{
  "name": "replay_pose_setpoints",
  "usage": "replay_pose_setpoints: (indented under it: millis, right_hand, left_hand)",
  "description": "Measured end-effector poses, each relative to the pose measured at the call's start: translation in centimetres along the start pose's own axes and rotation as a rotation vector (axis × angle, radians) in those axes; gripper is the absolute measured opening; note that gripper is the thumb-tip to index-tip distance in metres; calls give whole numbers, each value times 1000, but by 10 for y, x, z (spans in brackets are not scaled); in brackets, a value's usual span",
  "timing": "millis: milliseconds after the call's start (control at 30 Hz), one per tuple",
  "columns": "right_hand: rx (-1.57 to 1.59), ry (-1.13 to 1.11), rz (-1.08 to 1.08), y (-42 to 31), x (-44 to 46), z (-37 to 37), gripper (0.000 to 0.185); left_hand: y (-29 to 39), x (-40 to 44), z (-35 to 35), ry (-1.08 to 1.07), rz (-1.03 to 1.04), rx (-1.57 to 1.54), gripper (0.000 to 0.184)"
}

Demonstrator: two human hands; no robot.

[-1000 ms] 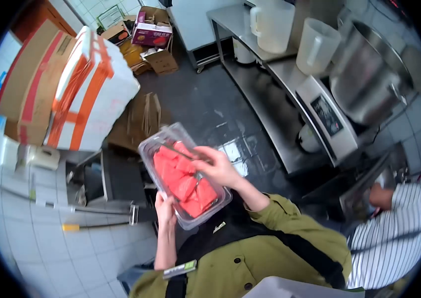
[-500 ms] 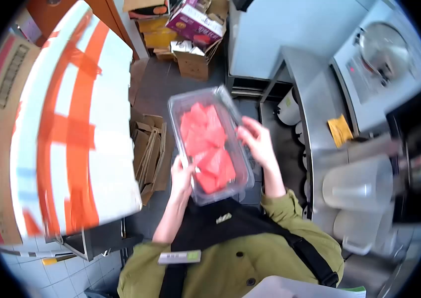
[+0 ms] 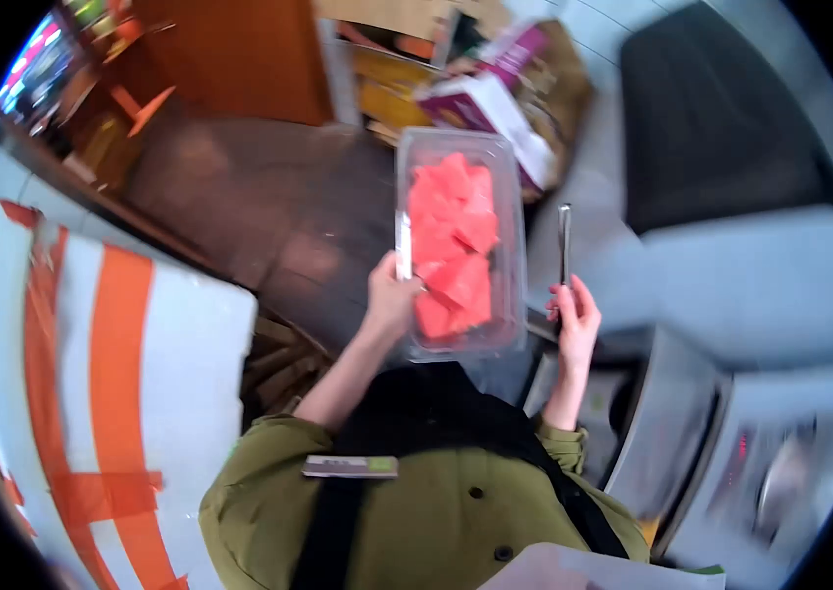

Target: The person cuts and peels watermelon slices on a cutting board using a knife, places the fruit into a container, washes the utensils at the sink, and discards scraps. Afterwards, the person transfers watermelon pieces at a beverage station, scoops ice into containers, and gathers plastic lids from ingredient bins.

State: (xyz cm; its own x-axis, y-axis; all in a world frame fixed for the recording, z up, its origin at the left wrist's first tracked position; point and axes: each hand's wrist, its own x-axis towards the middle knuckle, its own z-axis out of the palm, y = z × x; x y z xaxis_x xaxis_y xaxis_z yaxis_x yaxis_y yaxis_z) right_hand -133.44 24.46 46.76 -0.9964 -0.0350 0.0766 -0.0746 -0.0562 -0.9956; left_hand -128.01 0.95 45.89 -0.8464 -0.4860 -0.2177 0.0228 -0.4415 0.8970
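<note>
A clear rectangular plastic container (image 3: 510, 211) is held out in front of me, with bright pinkish-red cut pieces (image 3: 451, 241) inside that look like watermelon. My left hand (image 3: 395, 295) grips its left edge, thumb over the rim. To the right of the container, my right hand (image 3: 576, 310) is apart from it, fingers closed around the lower end of a slim, shiny metal utensil (image 3: 564, 241) that points upward. Motion blur hides what kind of utensil it is. Whether a lid covers the pieces I cannot tell.
A white foam box with orange tape (image 3: 180, 344) stands at left. Cartons, one purple and white (image 3: 490, 113), are stacked ahead. A dark panel (image 3: 721, 118) lies upper right. Below it are a metal counter (image 3: 667, 413) and an appliance with a red display (image 3: 741, 457). Dark floor tiles (image 3: 269, 197) show ahead.
My view has swung, bringing the doorway and more floor in at left. My right hand has come away from the container's edge, and a metal utensil now shows in it. My left hand keeps its grip.
</note>
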Motion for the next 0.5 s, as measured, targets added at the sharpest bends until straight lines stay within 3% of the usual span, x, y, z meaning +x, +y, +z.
replay_pose_setpoints:
  millis: [67, 133, 200, 333, 400, 500]
  right_hand:
    - [-149, -175, 18, -11, 37, 45, 32]
    - [-60, -311, 78, 14, 114, 123, 31]
    - [-10, -441, 110, 27, 152, 187, 33]
    - [-23, -673, -28, 31, 198, 311, 38]
    - [-70, -791, -52, 33, 223, 370, 36]
    - [-15, -790, 68, 49, 286, 468, 33]
  left_hand:
    - [12, 5, -28, 53, 29, -58, 24]
    - [6, 83, -67, 195, 29, -3, 27]
    - [14, 125, -92, 375, 63, -144, 29]
    - [46, 221, -133, 580, 323, -204, 30]
    - [66, 275, -165, 727, 351, -185, 30]
    - [108, 355, -205, 759, 431, -230, 31]
